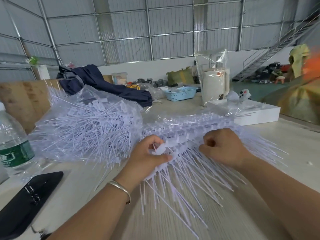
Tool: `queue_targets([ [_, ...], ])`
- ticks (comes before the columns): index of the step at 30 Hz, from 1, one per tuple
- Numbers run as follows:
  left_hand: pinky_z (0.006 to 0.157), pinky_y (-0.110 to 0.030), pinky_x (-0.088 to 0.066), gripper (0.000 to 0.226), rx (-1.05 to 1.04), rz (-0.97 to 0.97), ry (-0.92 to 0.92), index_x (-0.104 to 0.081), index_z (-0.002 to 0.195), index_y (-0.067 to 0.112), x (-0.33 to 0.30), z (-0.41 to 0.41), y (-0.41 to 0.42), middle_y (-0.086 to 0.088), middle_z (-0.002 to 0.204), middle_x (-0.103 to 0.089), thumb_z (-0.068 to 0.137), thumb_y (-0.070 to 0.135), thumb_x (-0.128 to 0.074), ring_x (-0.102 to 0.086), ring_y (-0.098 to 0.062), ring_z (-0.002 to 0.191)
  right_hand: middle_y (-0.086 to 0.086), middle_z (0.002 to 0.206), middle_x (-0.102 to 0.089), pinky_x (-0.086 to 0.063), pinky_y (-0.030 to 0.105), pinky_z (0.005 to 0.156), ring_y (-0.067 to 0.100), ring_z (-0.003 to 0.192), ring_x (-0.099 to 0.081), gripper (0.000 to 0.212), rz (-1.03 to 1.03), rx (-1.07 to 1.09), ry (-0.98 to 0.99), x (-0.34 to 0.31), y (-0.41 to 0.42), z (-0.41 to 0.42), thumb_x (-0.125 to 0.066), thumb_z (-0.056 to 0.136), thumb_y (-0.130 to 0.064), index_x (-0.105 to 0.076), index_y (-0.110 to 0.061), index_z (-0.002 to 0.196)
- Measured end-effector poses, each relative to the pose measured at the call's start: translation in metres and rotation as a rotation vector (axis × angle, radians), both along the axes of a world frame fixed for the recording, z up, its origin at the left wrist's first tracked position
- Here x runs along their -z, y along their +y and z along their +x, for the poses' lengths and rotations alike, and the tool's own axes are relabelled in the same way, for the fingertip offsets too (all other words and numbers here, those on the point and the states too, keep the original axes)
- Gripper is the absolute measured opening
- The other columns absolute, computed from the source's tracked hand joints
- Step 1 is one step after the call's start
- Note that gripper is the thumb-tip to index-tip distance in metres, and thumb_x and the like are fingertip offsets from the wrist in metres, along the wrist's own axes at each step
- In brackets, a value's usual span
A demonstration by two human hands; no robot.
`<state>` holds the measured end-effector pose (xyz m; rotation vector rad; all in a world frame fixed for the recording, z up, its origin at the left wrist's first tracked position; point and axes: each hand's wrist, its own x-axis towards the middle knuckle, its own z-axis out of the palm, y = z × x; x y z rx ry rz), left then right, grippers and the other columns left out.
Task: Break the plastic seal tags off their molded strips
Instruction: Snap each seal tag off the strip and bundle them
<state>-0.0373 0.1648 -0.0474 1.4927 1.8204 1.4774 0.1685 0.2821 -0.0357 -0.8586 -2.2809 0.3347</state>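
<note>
Head view, looking forward and down over a pale desk [173, 227] inside a large metal-walled hall.

Centre of frame: a stack of white molded strips [190, 129] lying across the desk, thin tails fanning toward the lower right. Left hand [149, 156], centre of frame, with a silver bracelet [121, 187] on the wrist, grip curled round a few white seal tags [161, 149] at the near left end of the stack, thumb pressed under them. Right hand [223, 146], right of centre, grip closed in a fist on the strips, knuckles up; what exactly sits between the fingers cannot be told.

Left of centre: a big heap of loose seal tags [83, 129], partly inside a clear plastic bag [97, 96], touching the left end of the stack.

Far left edge: a clear water bottle [12, 146] with a green label, upright. Lower left: a black flat case [29, 201] lying on the desk.

Upper left, behind the heap: a brown board [22, 99] and a dark blue garment [103, 84] bundled on the desk.

Upper centre: a light blue plastic basket [180, 94]. To its right, a white cylinder [214, 87] wrapped in clear film, upright, then a flat white box [256, 113] just beyond the strips.

Right edge: a blurred person in orange and yellow clothing [304, 80]. Behind, a metal staircase [277, 49] rising toward the upper right.
</note>
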Motion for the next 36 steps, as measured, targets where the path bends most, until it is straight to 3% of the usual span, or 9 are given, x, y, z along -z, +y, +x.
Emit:
queue_targets([
  [4, 0.077, 0.002, -0.033, 0.062, 0.128, -0.07, 0.224, -0.059, 0.105, 0.052, 0.001, 0.004, -0.001, 0.019, 0.129, -0.044, 0.074, 0.0, -0.077, -0.042, 0.008, 0.114, -0.003, 0.086, -0.062, -0.041, 0.033, 0.08, 0.016, 0.07, -0.055, 0.022, 0.176, 0.022, -0.032, -0.002, -0.003, -0.004, -0.074, 0.074, -0.027, -0.066, -0.021, 0.094],
  [7, 0.077, -0.004, -0.037, 0.072, 0.186, -0.086, 0.252, -0.057, 0.11, 0.051, 0.003, 0.009, -0.002, 0.018, 0.129, -0.048, 0.076, -0.012, -0.061, -0.043, 0.002, 0.118, -0.003, 0.137, -0.048, -0.037, 0.041, 0.102, 0.018, 0.121, -0.046, 0.06, 0.159, -0.048, -0.148, 0.006, -0.002, -0.01, -0.068, 0.085, -0.032, -0.046, -0.028, 0.141],
  [10, 0.073, -0.006, -0.041, 0.076, 0.204, -0.034, 0.124, -0.056, 0.119, 0.05, 0.003, 0.011, -0.005, 0.019, 0.116, -0.062, 0.079, -0.014, -0.054, -0.051, 0.004, 0.099, -0.011, 0.152, -0.031, -0.024, 0.033, 0.109, 0.018, 0.138, -0.023, 0.055, 0.298, -0.005, -0.341, 0.019, 0.0, -0.019, -0.052, 0.095, -0.036, -0.033, -0.042, 0.146],
  [18, 0.079, -0.02, -0.051, 0.077, 0.204, 0.09, -0.061, -0.046, 0.135, 0.045, 0.004, 0.007, -0.007, 0.008, 0.113, -0.065, 0.081, -0.009, -0.056, -0.058, -0.004, 0.099, -0.006, 0.129, -0.044, -0.023, 0.036, 0.093, 0.02, 0.121, -0.031, 0.032, 0.303, 0.147, -0.301, 0.029, 0.005, -0.031, -0.054, 0.092, -0.039, -0.052, -0.036, 0.124],
  [23, 0.097, -0.044, -0.045, 0.023, -0.037, -0.004, -0.352, -0.075, 0.091, 0.027, 0.001, -0.001, 0.003, 0.0, 0.119, -0.067, 0.08, 0.04, -0.06, -0.061, -0.023, 0.107, -0.001, 0.114, -0.05, -0.027, 0.034, 0.086, 0.023, 0.111, -0.042, 0.018, 0.31, 0.108, -0.031, 0.019, 0.002, -0.024, -0.068, 0.081, -0.021, -0.067, -0.022, 0.099],
  [25, 0.091, -0.038, -0.045, 0.021, -0.127, -0.053, -0.197, -0.072, 0.093, 0.031, 0.006, -0.007, 0.006, 0.005, 0.115, -0.064, 0.095, 0.04, -0.052, -0.06, -0.019, 0.104, 0.004, 0.108, -0.057, -0.037, 0.036, 0.084, 0.026, 0.103, -0.05, 0.011, 0.268, 0.004, 0.111, 0.013, 0.002, -0.016, -0.069, 0.082, -0.01, -0.07, -0.013, 0.092],
  [29, 0.096, -0.025, -0.031, 0.034, -0.181, -0.121, 0.583, -0.058, 0.123, 0.034, 0.026, -0.011, 0.01, 0.015, 0.122, -0.047, 0.09, 0.041, -0.061, -0.035, -0.009, 0.125, 0.012, 0.097, -0.062, -0.047, 0.039, 0.076, 0.029, 0.091, -0.06, 0.006, 0.101, -0.045, 0.311, 0.01, 0.004, -0.013, -0.064, 0.09, -0.005, -0.068, -0.003, 0.094],
  [33, 0.102, -0.024, -0.022, 0.043, -0.139, -0.095, 0.471, -0.055, 0.129, 0.032, 0.019, 0.001, 0.008, 0.014, 0.126, -0.044, 0.091, 0.051, -0.055, -0.026, -0.017, 0.135, 0.004, 0.094, -0.059, -0.044, 0.034, 0.073, 0.023, 0.086, -0.056, 0.012, 0.13, 0.14, 0.343, 0.005, 0.009, -0.015, -0.063, 0.091, -0.026, -0.064, -0.014, 0.091],
  [36, 0.115, -0.038, -0.018, 0.079, -0.028, -0.264, 0.58, -0.042, 0.139, 0.045, 0.016, 0.001, 0.004, 0.011, 0.151, -0.032, 0.071, 0.085, -0.045, -0.012, -0.021, 0.145, 0.012, 0.091, -0.065, -0.047, 0.043, 0.072, 0.036, 0.083, -0.062, 0.012, 0.54, 0.087, 0.004, 0.005, 0.005, -0.015, -0.079, 0.073, -0.01, -0.072, -0.01, 0.083],
])
